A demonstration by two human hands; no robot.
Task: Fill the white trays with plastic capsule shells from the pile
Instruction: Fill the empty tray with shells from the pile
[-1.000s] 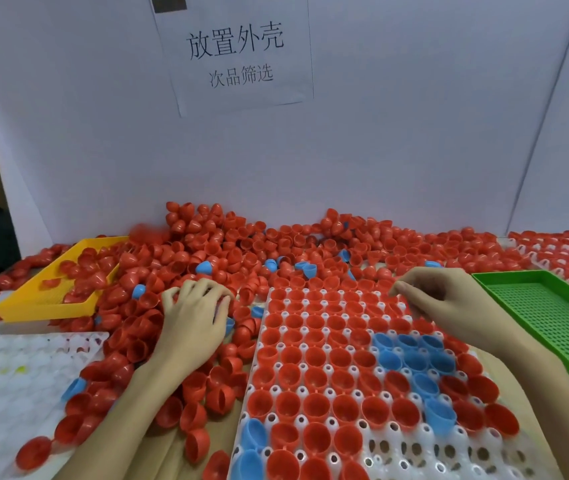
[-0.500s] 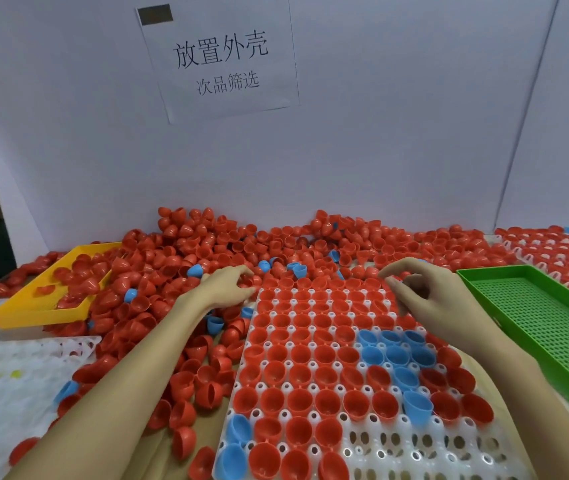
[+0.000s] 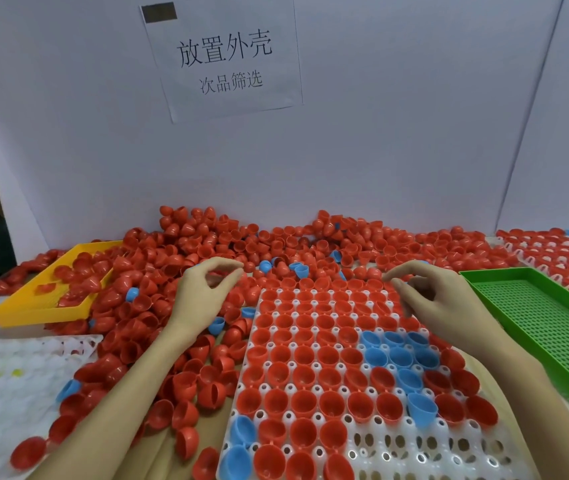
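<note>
At centre frame: white tray (image 3: 314,393), long axis running from bottom edge up toward the pile (image 3: 248,244), most cups filled with red shells, a blue patch right of centre, bare cups along the bottom right. Above the tray's upper left corner: left hand (image 3: 203,292), thumb and forefinger curved toward each other over loose red shells, whether pinching one, cannot tell. Over the tray's upper right corner: right hand (image 3: 438,299), fingers loosely curled, nothing visibly held. Loose shells directly beneath and left of the left fingers, so nearer that hand. Empty cups well below both hands, toward the bottom edge. At lower left: second white tray (image 3: 6,368), unfilled.
</note>
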